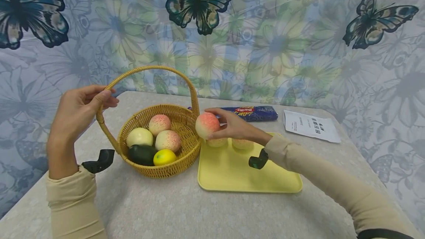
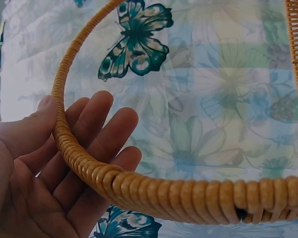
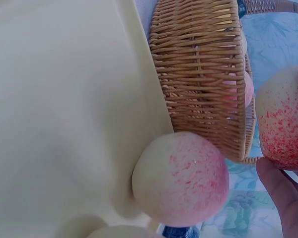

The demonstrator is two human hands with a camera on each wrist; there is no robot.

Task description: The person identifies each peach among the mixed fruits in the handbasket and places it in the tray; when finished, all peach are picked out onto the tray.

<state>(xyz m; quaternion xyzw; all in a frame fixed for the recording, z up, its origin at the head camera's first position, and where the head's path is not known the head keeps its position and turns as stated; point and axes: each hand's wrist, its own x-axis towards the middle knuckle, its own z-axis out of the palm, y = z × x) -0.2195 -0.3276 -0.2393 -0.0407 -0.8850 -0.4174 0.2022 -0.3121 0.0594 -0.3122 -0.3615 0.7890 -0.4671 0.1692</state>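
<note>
In the head view my left hand (image 1: 78, 110) pinches the handle (image 1: 152, 68) of a wicker basket (image 1: 159, 172) between thumb and fingers. The basket holds two peaches, one behind (image 1: 160, 124) and one in front (image 1: 168, 141), a pale round fruit (image 1: 140, 137), a dark green avocado-like fruit (image 1: 142, 154) and a lemon (image 1: 164, 157). Beside the basket's right rim, my right hand (image 1: 234, 124) grips another peach (image 1: 206, 124), seen raised in the right wrist view. Below that hand, two more peaches, left (image 1: 217, 142) and right (image 1: 243, 144), rest on a yellow tray (image 1: 249, 176).
Behind the tray lies a dark blue Barilla packet (image 1: 262, 113). A white printed pouch (image 1: 312, 125) is to its right on the table (image 1: 159, 209). A butterfly-patterned cloth (image 1: 212, 58) hangs along the back.
</note>
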